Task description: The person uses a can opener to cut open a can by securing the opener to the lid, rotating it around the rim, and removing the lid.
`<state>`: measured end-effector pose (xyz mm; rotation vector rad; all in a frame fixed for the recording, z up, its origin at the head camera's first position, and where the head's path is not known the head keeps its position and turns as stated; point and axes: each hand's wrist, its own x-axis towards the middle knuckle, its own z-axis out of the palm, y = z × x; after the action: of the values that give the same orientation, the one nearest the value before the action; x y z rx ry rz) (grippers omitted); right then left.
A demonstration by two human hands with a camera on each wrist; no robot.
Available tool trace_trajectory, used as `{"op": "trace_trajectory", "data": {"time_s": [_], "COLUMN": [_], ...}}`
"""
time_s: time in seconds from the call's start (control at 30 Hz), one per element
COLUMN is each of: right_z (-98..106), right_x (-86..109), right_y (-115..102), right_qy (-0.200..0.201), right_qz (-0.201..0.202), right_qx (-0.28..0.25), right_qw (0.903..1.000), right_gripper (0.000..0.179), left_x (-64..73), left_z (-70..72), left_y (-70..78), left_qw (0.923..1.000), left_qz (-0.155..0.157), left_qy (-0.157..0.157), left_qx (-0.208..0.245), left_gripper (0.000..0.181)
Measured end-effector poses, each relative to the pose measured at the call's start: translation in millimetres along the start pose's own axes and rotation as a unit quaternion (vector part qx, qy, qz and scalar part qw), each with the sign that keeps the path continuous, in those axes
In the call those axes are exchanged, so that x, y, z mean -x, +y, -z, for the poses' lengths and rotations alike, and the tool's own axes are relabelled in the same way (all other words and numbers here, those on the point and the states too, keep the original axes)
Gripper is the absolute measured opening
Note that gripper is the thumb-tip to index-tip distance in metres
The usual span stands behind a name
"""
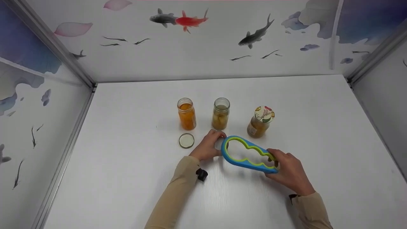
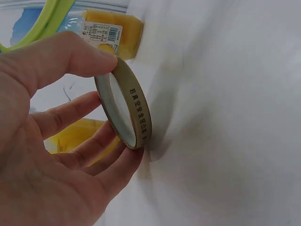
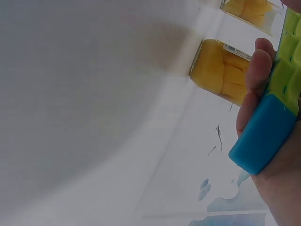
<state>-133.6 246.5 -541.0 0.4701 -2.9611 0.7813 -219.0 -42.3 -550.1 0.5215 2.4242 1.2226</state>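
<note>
A metal jar lid (image 2: 134, 101) with dark printed characters on its rim is pinched between the thumb and fingers of my left hand (image 1: 208, 147), its pale inner side facing the palm. My right hand (image 1: 291, 170) grips one end of a blue and green jar opener (image 1: 251, 165), whose rounded far end reaches close to the left hand. Just beyond the left hand stands an uncapped jar of pale yellow fruit (image 1: 220, 121). Left of it is an uncapped jar of orange fruit (image 1: 187, 119), with another lid (image 1: 186, 140) lying flat before it.
A third jar (image 1: 257, 128) stands at the right, its patterned lid (image 1: 264, 114) on top. The white table (image 1: 127, 178) is bounded by a back wall (image 1: 197, 60) painted with fish and by side panels with metal frames.
</note>
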Motion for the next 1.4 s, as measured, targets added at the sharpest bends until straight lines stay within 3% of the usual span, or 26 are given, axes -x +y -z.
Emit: {"op": "trace_trajectory", "data": {"time_s": [0.5,0.9,1.17,1.4], "right_z": [0.1,-1.5,-2.2,-0.9], "right_x": [2.1,4.4,5.4,5.1], "right_y": [-2.1,-1.0,-0.6,1.5], "right_qy": [-0.006,-0.005,-0.008,-0.015], "right_qz": [-0.017,-0.018,-0.022,-0.027], "right_qx": [-0.006,-0.008,-0.017,-0.020], "right_qw": [0.9998,0.9998,0.9996,0.9993], "right_gripper": [0.069,0.070,0.070,0.068], "left_x": [-8.6,-14.1,-13.5,-10.4], "left_z": [-3.0,-7.8,-9.4,-9.4], "left_y": [8.4,6.2,7.6,12.2], "left_qw": [0.9970,0.9895,0.9869,0.9901], "left_qz": [0.021,0.011,0.007,-0.015], "left_qy": [0.000,0.005,0.010,0.013], "left_qx": [-0.075,-0.144,-0.161,-0.139], "left_gripper": [0.050,0.044,0.043,0.042]}}
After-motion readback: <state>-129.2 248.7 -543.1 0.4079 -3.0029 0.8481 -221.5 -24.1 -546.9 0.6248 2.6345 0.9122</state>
